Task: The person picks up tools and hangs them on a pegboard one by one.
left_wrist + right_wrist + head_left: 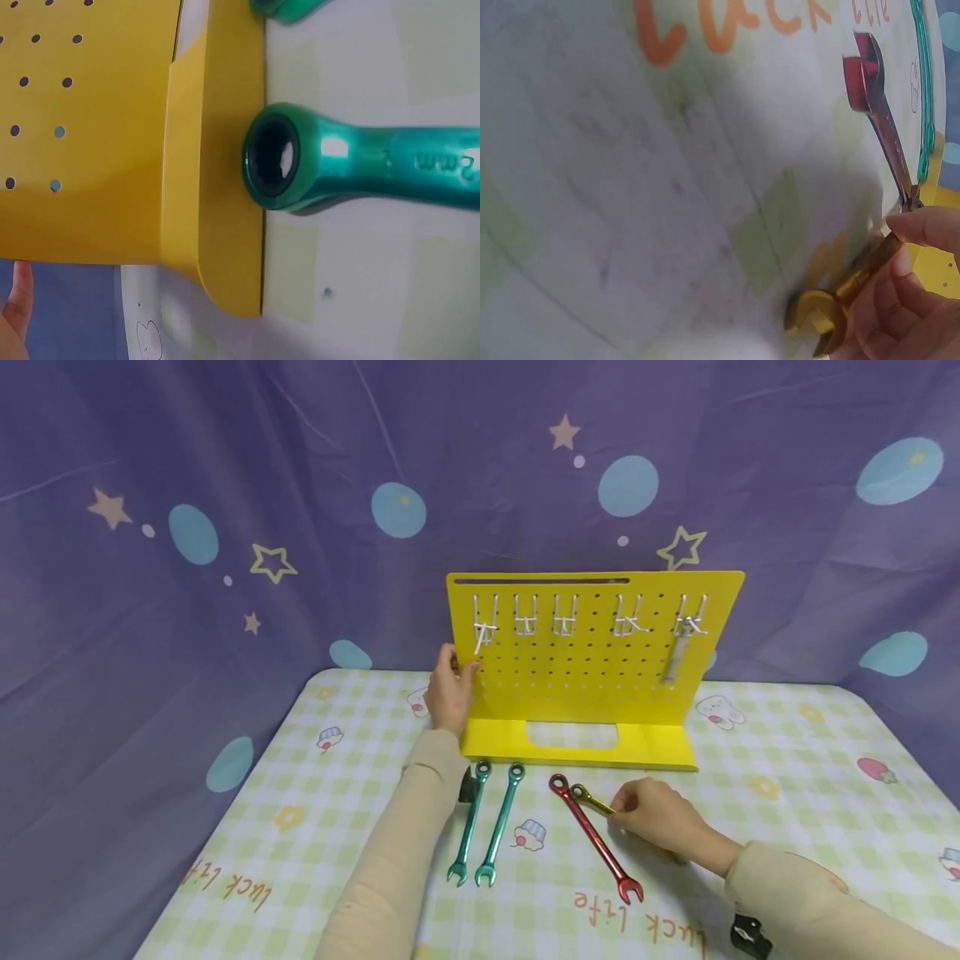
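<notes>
My left hand (450,695) holds the left edge of a yellow pegboard (577,681), with the thumb on its front face. In the left wrist view a finger (20,300) touches the board's edge. My right hand (663,814) pinches a gold combination wrench (866,274) between thumb and fingers, low over the cloth. The ring end of the gold wrench lies beside the ring of a red wrench (596,839). Two green wrenches (470,822) (501,827) lie side by side before the board's base. A silver wrench (677,656) hangs from the rightmost hook.
Several white wire hooks (564,620) line the upper part of the board. A checked cloth (360,810) covers the table, and a purple patterned curtain (495,452) hangs behind. Each wrist wears a black camera (750,935).
</notes>
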`<state>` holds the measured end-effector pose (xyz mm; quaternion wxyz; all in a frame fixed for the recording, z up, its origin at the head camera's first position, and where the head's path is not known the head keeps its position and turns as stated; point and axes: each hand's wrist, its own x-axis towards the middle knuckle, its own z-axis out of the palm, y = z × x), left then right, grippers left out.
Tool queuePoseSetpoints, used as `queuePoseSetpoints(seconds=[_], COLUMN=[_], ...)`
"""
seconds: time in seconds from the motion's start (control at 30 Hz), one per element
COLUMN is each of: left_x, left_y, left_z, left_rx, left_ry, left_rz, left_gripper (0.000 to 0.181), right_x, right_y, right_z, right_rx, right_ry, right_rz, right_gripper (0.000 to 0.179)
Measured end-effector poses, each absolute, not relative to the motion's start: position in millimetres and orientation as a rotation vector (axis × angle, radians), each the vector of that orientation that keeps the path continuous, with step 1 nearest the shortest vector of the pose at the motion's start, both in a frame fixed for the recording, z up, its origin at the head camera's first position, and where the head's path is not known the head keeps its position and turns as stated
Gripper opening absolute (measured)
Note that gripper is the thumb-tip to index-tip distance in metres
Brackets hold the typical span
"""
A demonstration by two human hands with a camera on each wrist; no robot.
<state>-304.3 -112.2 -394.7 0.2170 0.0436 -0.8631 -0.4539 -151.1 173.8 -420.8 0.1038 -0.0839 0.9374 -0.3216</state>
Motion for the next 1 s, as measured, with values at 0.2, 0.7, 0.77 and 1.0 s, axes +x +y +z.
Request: queuePoseSetpoints(seconds=[0.2, 0.7, 0.77, 1.0], left_x=[-303.2, -304.4, -304.6, -305.1], left_y=[-110.4, -111.6, -111.5, -110.3], left_z=[-396.0, -395.1, -395.2, -394.2], left_rx=[0.136, 0.155, 0.149, 0.129], left_ry=[-2.402, -2.39, -2.391, -2.391], left_rz=[-1.283, -1.257, -1.261, -1.261], left_gripper=[0.026, 0.027, 0.027, 0.026], right_x=[-146.5, -145.5, -145.5, -145.6], right_y=[174.9, 173.2, 172.9, 170.3], right_z=[-421.7, -416.0, -416.0, -414.7], right_rx=[-0.211, -0.214, -0.209, -0.209], right_ry=[2.788, 2.861, 2.853, 2.747], right_rz=[-0.965, -1.244, -1.314, -1.589], right_gripper=[0.01, 0.009, 0.008, 0.012])
